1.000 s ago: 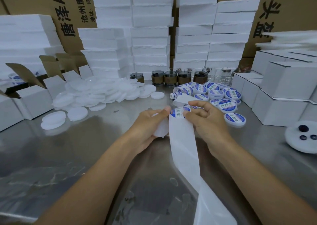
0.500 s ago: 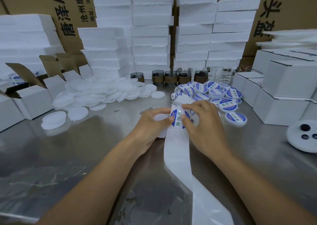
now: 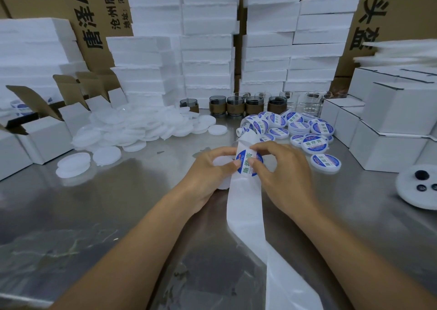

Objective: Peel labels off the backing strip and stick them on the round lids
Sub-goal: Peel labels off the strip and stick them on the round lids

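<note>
My left hand (image 3: 208, 177) holds a plain white round lid (image 3: 221, 163) and its thumb pins the white backing strip (image 3: 246, 205). My right hand (image 3: 281, 172) pinches a round blue-and-white label (image 3: 248, 165) at the top of the strip, between thumb and forefinger. The strip runs from a label roll (image 3: 254, 126) behind my hands down to the bottom of the frame. A heap of bare white lids (image 3: 142, 130) lies at the left. Lids with labels on them (image 3: 314, 144) lie at the right.
Everything rests on a steel table (image 3: 118, 203). Open white cartons (image 3: 42, 132) stand at the left, closed white boxes (image 3: 390, 125) at the right. Foam stacks (image 3: 208, 49) and jars (image 3: 236, 107) line the back. A white disc (image 3: 418, 189) with dark knobs sits far right.
The label has turned up to face me and come partly away from the strip. Both hands have closed in around it and the lid.
</note>
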Demonstrator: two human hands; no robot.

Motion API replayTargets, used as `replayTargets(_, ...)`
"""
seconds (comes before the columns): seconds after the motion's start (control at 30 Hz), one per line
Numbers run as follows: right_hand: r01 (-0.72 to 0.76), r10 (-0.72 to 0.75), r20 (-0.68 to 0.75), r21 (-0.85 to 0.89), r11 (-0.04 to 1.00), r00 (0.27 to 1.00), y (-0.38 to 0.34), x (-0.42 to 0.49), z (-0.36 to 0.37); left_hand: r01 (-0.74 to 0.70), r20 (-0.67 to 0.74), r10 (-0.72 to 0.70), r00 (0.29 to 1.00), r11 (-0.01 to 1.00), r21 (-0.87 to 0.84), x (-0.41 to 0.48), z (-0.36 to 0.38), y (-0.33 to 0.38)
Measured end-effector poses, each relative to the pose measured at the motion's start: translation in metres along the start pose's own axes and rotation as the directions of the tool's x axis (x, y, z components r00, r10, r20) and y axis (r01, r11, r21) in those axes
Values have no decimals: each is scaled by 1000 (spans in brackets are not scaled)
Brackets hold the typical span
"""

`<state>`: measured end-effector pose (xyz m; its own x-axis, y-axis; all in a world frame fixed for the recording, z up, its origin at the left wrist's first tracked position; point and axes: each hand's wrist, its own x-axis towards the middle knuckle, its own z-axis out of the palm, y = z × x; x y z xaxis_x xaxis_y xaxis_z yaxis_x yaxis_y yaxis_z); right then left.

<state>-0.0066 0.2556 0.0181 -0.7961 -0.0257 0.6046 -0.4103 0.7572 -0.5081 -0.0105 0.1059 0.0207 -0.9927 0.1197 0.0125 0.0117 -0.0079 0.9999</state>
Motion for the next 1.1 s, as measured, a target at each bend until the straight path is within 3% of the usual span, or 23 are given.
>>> replayTargets(0.43,96,-96,26,1,995,995,0,0,-1,-11,-110,7,994,999,-36,3,1,0)
replayTargets(0.7,13,-9,-19,241,971,1000,-8,0,-2,-8,-139,0,990,998,-61,2,2,3)
replayTargets(0.77,-81,91,-8,391,917,996,-9,2,-3,-1,-144,-6,990,999,-43,2,3,3)
replayTargets(0.9,-235,287,41,687,687,957,-11,9,-10,-48,-138,37,990,996,-80,1,4,4)
replayTargets(1.1,-321,449,111,847,424,887,-7,16,-19,-84,-215,76,974,996,-26,3,1,3)
